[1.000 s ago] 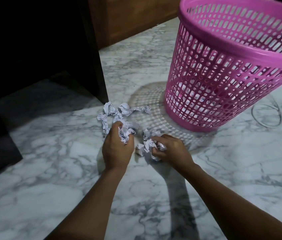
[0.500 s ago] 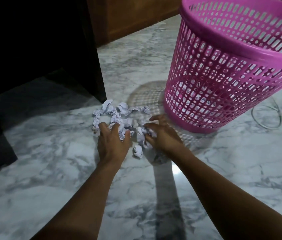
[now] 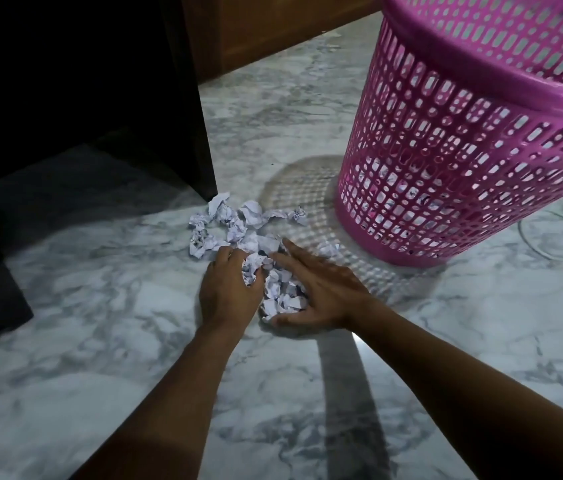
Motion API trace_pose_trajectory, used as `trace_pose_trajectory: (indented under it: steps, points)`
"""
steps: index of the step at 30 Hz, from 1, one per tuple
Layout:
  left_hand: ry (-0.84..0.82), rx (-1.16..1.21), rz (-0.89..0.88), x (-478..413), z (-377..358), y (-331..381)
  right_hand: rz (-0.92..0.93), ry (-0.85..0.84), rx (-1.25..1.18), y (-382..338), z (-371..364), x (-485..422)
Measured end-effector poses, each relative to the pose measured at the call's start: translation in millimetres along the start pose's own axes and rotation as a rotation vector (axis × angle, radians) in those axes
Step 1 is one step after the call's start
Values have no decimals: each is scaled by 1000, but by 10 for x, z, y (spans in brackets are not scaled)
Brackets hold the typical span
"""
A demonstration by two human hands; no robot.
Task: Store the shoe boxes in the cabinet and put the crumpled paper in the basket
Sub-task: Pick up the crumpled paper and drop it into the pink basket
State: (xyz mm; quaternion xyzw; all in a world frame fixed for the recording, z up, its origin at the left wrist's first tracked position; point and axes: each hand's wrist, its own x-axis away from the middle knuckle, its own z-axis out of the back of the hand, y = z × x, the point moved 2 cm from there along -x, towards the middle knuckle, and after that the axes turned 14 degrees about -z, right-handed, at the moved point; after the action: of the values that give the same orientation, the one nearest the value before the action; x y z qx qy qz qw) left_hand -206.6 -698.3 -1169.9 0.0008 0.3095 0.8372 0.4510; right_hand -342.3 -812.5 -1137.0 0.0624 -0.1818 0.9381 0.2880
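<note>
Left hand clutches paper wads mid-frame, right hand flat, fingers spread; light, springy stuff, probably best cupped from both sides.

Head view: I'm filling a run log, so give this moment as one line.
left hand: grips crumpled paper | right hand: open, against paper pile | basket: upright, right of pile

Left hand: my fingers curl round wad of crumpled paper on marble floor. Right hand: spread, fingers straight, resting on right of pile. Loose scraps farther left. Pink basket near, far right.
</note>
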Motion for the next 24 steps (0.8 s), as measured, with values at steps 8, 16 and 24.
trace_pose_trajectory:
  steps: [8, 16, 24]
  points:
    - [20, 113, 18, -4, 64, -4, 99, 303, -4, -99, -297, -35]
    - [23, 195, 109, -7, 73, 4, 75, 414, -187, -65, -246, 61]
    - [32, 84, 88, -45, 29, 29, -260, 611, -280, 263, 170, 9]
